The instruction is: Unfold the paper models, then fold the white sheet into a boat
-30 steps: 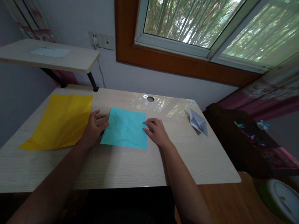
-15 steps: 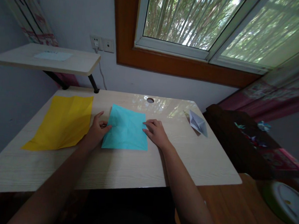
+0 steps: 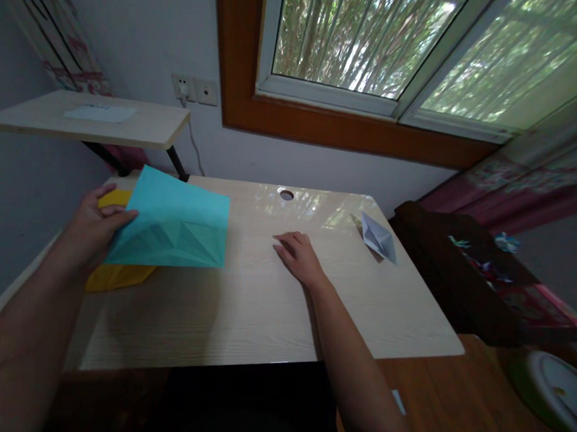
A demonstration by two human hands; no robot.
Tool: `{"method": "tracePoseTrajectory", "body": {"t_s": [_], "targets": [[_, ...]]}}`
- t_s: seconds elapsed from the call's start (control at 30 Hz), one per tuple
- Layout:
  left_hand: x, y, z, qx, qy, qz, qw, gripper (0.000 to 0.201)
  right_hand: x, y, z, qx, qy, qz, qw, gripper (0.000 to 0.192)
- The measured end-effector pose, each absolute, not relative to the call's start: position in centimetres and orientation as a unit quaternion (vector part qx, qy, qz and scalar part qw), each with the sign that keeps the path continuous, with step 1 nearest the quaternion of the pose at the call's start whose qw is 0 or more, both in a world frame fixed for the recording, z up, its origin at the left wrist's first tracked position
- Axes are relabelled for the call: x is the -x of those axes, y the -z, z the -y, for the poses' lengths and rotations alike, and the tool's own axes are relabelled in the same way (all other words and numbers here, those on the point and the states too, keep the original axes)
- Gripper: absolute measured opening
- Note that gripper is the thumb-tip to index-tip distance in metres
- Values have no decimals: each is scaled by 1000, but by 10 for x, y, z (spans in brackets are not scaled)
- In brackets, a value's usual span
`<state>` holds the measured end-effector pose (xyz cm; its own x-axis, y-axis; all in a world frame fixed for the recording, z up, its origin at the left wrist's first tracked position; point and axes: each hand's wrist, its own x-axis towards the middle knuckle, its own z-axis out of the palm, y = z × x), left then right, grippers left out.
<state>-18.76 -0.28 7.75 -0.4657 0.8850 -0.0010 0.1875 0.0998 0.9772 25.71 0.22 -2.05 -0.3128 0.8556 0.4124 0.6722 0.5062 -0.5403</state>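
Note:
My left hand (image 3: 99, 222) pinches the left edge of a light blue sheet of paper (image 3: 182, 220), lifted above the left side of the table. Crease lines run across the sheet's lower half. Beneath it lies a yellow sheet of paper (image 3: 115, 278), mostly hidden by the blue one. My right hand (image 3: 298, 258) rests on the tabletop near the middle, thumb and forefinger apart, holding nothing. A folded pale paper piece (image 3: 378, 237) sits at the table's right side, away from both hands.
The pale wooden table (image 3: 264, 318) has a round cable hole (image 3: 286, 194) at the back. A raised shelf (image 3: 143, 121) on dark legs bears a white paper (image 3: 100, 113). A dark wooden cabinet (image 3: 432, 249) with small items stands beyond the right edge.
My left hand has lifted the blue sheet off the table and carried it left over the yellow sheet. My right hand has stayed in place, and the blue sheet is away from it.

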Motion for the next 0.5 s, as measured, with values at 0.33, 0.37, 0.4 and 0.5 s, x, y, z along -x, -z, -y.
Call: {"method": "tracePoseTrajectory", "body": {"t_s": [0.33, 0.37, 0.4, 0.5], "targets": [[290, -85, 16, -333, -418, -794, 290, 78, -258, 23, -4, 477, -132, 801, 336, 25], [295, -83, 17, -334, -409, -796, 296, 76, -258, 23, -4, 477, -132, 801, 336, 25], [298, -81, 19, -342, -402, -794, 301, 75, -258, 23, -4, 478, -131, 800, 337, 25], [298, -79, 21, -351, -368, -810, 291, 70, -258, 23, -3, 478, -129, 799, 342, 24]]}}
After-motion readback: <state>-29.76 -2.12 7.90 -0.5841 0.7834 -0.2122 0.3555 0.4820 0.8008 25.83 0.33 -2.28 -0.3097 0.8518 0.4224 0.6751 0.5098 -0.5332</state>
